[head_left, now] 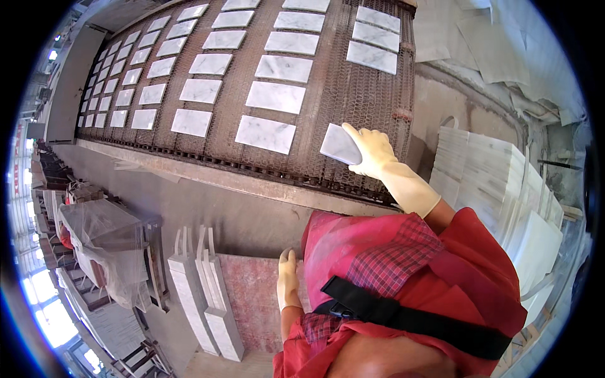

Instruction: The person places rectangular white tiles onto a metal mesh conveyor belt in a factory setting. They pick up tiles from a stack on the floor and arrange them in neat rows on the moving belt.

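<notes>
My right hand [373,151], in a cream rubber glove, grips a white-grey marble tile [339,144] by its right edge, thumb and fingers around it. The tile is low over the near right part of a brown mesh conveyor belt [328,94]; whether it touches the mesh I cannot tell. My left hand [288,277], gloved alike, hangs by my side near a red-stained board [246,283]. Its fingers look loosely stretched, with nothing visible in them. Left of the held tile lies another marble tile [266,134], in rows of several like it.
Three tiles [373,47] lie farther up the belt's right side. Stacked pale slabs [479,176] stand to my right. At lower left are white stone strips [205,296] and a plastic-wrapped stack [104,239]. The belt's metal edge [252,183] runs in front of me.
</notes>
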`<state>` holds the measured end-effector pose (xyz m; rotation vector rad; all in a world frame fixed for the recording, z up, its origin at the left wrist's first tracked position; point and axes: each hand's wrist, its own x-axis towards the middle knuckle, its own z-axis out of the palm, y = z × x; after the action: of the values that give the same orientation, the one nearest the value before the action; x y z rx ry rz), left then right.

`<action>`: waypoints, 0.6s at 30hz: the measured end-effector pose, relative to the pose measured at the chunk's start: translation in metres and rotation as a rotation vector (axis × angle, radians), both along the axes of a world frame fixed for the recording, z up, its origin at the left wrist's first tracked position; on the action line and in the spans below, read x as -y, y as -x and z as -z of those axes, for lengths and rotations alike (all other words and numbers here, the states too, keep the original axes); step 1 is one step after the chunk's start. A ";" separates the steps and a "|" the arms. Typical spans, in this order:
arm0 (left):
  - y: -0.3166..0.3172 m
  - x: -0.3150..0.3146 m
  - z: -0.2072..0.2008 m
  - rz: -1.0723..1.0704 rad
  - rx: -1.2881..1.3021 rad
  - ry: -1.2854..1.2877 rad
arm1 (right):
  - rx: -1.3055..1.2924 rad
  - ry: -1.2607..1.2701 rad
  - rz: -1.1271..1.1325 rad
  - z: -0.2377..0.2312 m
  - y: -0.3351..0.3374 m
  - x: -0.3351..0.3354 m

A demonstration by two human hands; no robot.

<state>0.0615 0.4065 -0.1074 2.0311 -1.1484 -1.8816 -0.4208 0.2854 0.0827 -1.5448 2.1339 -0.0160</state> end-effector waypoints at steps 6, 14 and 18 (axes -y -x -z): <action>-0.029 -0.049 0.012 -0.099 0.013 -0.139 | 0.108 0.196 0.039 -0.010 0.041 0.004; 0.013 -0.029 -0.038 -0.047 0.106 -0.111 | -0.118 0.298 0.013 0.011 0.136 0.072; 0.021 -0.014 -0.029 -0.119 0.032 -0.107 | -0.110 0.232 -0.028 0.033 0.155 0.089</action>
<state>0.0404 0.4205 -0.0787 2.1404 -0.9302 -1.8978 -0.5756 0.1960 0.0494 -1.7431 2.2608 -0.1784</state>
